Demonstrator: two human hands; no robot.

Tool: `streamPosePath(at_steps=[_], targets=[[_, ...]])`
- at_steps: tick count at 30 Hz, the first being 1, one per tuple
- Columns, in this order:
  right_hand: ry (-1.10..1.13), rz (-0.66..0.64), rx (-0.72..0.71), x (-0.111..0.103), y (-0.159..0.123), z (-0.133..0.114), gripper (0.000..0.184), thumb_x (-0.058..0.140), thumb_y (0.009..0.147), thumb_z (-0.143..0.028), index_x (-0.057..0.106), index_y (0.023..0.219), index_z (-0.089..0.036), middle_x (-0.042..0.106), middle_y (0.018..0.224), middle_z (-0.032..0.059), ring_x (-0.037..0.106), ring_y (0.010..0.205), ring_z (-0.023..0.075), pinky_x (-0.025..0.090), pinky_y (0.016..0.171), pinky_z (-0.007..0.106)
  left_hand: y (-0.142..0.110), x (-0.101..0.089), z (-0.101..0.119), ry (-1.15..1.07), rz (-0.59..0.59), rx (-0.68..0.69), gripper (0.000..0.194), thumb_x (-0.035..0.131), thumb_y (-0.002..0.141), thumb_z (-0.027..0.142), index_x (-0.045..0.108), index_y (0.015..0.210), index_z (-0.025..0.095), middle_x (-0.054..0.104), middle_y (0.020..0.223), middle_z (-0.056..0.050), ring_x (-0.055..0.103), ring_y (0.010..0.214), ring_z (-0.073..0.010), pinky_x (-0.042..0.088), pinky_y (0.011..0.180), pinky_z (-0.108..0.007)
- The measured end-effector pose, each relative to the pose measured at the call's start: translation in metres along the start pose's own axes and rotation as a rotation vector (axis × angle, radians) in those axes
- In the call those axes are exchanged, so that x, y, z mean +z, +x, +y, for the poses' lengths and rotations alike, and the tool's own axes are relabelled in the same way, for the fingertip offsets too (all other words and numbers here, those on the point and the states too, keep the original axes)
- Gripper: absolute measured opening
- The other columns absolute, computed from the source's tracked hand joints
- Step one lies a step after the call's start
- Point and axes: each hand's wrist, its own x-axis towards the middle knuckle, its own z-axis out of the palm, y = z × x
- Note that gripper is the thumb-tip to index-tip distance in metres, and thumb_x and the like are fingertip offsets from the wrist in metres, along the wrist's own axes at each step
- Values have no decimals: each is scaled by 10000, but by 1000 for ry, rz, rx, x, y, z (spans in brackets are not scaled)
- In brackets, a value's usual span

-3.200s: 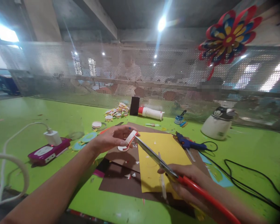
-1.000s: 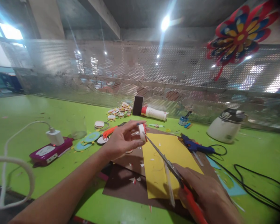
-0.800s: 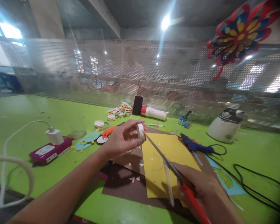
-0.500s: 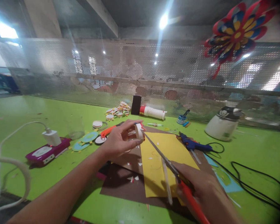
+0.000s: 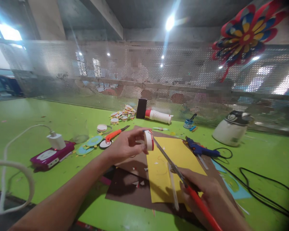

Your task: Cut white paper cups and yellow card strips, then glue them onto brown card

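Between its thumb and fingers, my left hand (image 5: 126, 145) holds a small white paper ring (image 5: 149, 140) with a red edge. My right hand (image 5: 205, 189) is closed round the red handles of a pair of scissors (image 5: 167, 158). The blade tips point up and left, close to the ring's right edge; whether they touch it I cannot tell. Beneath the hands, a yellow paper sheet (image 5: 175, 150) lies on brown sheets (image 5: 125, 189). White paper snippets and a glue stick (image 5: 173, 189) are scattered on them.
A blue glue gun (image 5: 202, 150) with a black cable lies right. An orange-handled knife (image 5: 114, 134) and blue paper discs (image 5: 93, 141) lie left, by a purple power strip (image 5: 51, 156). Behind are finished-looking paper rings (image 5: 122, 114), a phone (image 5: 141, 108), a white tube (image 5: 159, 116) and a white jug (image 5: 231, 128).
The paper ring has turned in my left hand and shows more of its side. Its fingers have shifted lower on it. The scissors have pulled back slightly to the right.
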Motion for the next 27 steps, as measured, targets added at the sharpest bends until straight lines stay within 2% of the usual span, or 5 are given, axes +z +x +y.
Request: streamPosePath(at_steps=[4, 11, 17, 22, 27], targets=[[-67, 16, -39, 3, -1, 4, 381, 458, 757, -124, 696, 1050, -176, 747, 830, 34, 677, 670, 189, 494, 516, 218, -1, 8, -2, -182, -23, -6, 562, 732, 720, 233, 589, 1263, 214, 630, 1212, -121, 629, 1001, -229, 482, 895, -382], [-47, -14, -59, 3, -2, 13, 450, 459, 756, -120, 673, 1149, -160, 755, 935, 59, 705, 823, 229, 521, 548, 218, 2, 14, 1, -86, 74, -62, 507, 768, 715, 241, 548, 1168, 177, 622, 1205, -139, 625, 976, -204, 485, 855, -359], [49, -74, 36, 0, 0, 9, 390, 498, 766, -167, 697, 1101, -180, 724, 748, 27, 655, 613, 182, 496, 509, 210, 3, 5, 1, 13, 112, -80, 429, 765, 714, 270, 515, 1044, 155, 635, 1127, -140, 634, 907, -201, 491, 812, -367], [184, -40, 186, 0, -4, -1, 334, 553, 769, -301, 724, 1020, -164, 572, 536, -16, 511, 461, 126, 427, 445, 200, 1, -4, 3, 223, 94, -23, 419, 747, 722, 252, 500, 1050, 170, 636, 1059, -97, 621, 888, -176, 480, 784, -320], [292, -51, 229, 4, -5, 0, 336, 618, 757, -355, 724, 996, -145, 484, 497, -37, 413, 421, 93, 369, 419, 195, 1, -11, 4, 431, 72, -8, 378, 708, 743, 273, 505, 1047, 174, 634, 1025, -79, 611, 864, -175, 471, 756, -321]])
